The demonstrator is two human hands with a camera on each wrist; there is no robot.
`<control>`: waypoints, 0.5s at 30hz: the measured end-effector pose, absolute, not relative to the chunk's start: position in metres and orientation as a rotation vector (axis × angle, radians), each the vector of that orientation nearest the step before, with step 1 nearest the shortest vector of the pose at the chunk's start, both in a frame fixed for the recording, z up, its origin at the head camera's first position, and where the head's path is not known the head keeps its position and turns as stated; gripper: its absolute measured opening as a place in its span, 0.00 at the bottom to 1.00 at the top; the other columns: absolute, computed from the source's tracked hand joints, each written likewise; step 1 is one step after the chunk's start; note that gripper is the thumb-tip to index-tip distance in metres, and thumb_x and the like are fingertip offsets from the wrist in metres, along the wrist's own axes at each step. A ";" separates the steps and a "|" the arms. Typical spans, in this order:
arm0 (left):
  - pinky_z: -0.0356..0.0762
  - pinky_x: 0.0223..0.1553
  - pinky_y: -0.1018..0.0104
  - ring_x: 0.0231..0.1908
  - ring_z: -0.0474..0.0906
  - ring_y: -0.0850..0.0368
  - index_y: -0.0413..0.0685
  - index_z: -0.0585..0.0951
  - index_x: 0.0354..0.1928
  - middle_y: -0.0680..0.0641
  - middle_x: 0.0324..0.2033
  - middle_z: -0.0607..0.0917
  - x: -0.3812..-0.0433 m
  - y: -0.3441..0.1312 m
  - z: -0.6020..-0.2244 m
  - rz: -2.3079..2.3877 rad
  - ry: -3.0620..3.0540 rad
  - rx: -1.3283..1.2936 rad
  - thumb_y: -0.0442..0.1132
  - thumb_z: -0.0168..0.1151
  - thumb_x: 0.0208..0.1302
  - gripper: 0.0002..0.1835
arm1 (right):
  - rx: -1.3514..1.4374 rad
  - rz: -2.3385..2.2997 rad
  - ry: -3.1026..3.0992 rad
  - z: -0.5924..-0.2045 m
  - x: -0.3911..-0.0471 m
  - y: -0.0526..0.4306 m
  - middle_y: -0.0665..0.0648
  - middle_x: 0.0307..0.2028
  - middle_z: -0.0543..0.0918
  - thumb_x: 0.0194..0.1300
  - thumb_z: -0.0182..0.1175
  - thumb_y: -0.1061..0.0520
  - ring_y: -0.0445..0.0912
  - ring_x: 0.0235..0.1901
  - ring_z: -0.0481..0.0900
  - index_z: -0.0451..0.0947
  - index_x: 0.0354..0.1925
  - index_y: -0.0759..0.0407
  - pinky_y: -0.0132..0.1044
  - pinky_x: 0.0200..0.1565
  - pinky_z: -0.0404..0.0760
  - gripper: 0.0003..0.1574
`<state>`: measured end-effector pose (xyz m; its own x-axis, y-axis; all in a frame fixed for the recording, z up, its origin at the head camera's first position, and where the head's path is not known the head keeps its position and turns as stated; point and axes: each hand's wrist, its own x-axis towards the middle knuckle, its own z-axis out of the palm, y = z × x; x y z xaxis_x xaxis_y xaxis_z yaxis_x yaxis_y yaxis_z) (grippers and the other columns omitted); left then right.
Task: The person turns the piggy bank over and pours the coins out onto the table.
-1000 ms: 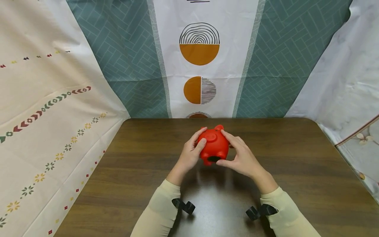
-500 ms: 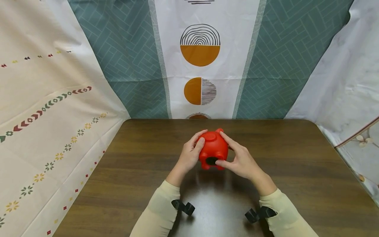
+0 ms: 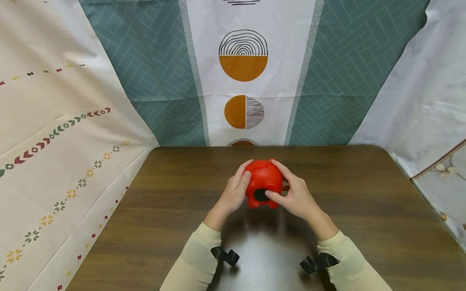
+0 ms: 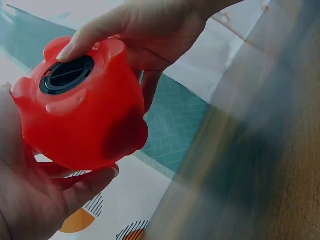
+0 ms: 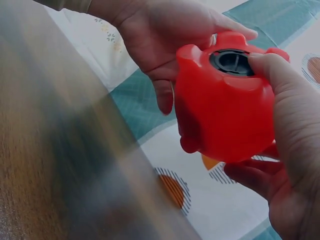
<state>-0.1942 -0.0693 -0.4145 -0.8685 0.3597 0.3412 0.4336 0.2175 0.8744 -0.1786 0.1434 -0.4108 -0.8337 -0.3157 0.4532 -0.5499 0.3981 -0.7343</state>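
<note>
A red piggy bank (image 3: 267, 176) is held up over the table between both hands, its underside tipped toward me. Set among its stubby feet is a round black plug (image 4: 67, 76). My left hand (image 3: 232, 193) grips one side, with the thumb along the body. On the other side my right hand (image 3: 295, 197) holds the bank with its fingers around it. The right thumb (image 5: 267, 65) rests on the plug's edge, as the right wrist view shows. The pig's snout faces away and upward, mostly turned out of sight.
The brown wooden table (image 3: 174, 226) spreads below, with a patterned cloth (image 3: 165, 72) hanging behind its back edge. Light cloths (image 3: 54, 161) drape at both sides. A black wrist camera (image 3: 231, 257) is strapped on each sleeve.
Both hands have tilted the piggy bank back, so its snout turns up and away and the black plug comes into fuller view. The right thumb now overlaps the plug.
</note>
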 end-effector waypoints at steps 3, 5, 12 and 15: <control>0.79 0.50 0.57 0.51 0.77 0.49 0.50 0.59 0.72 0.42 0.56 0.76 -0.194 -0.070 -0.415 -1.716 -2.408 -0.801 0.52 0.39 0.76 0.27 | 0.712 1.447 -2.410 -0.415 -0.182 0.144 0.56 0.56 0.76 0.56 0.70 0.56 0.52 0.45 0.81 0.58 0.71 0.43 0.41 0.35 0.85 0.49; 0.77 0.52 0.55 0.52 0.75 0.50 0.48 0.60 0.71 0.44 0.56 0.76 -0.195 -0.071 -0.415 -1.634 -2.410 -0.795 0.53 0.39 0.75 0.28 | 0.687 1.457 -2.399 -0.418 -0.184 0.145 0.54 0.55 0.77 0.57 0.70 0.54 0.51 0.45 0.81 0.58 0.71 0.40 0.41 0.35 0.85 0.48; 0.75 0.53 0.56 0.55 0.70 0.55 0.51 0.61 0.71 0.48 0.59 0.72 -0.197 -0.071 -0.416 -1.395 -2.375 -0.820 0.59 0.40 0.73 0.32 | 0.598 1.483 -2.369 -0.419 -0.186 0.148 0.54 0.55 0.78 0.57 0.70 0.52 0.51 0.43 0.83 0.60 0.70 0.41 0.40 0.36 0.85 0.47; 0.75 0.53 0.57 0.58 0.67 0.57 0.54 0.59 0.72 0.51 0.63 0.68 -0.196 -0.070 -0.414 -1.356 -2.352 -0.890 0.63 0.43 0.70 0.35 | 0.580 1.510 -2.373 -0.414 -0.184 0.149 0.56 0.54 0.79 0.58 0.69 0.53 0.52 0.43 0.83 0.60 0.71 0.44 0.41 0.38 0.84 0.46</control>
<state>-0.1958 -0.0698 -0.4140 -0.7696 0.3693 0.5209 0.6359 0.3683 0.6783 -0.1839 0.1493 -0.4138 -0.8837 -0.1877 0.4288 -0.4679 0.3768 -0.7994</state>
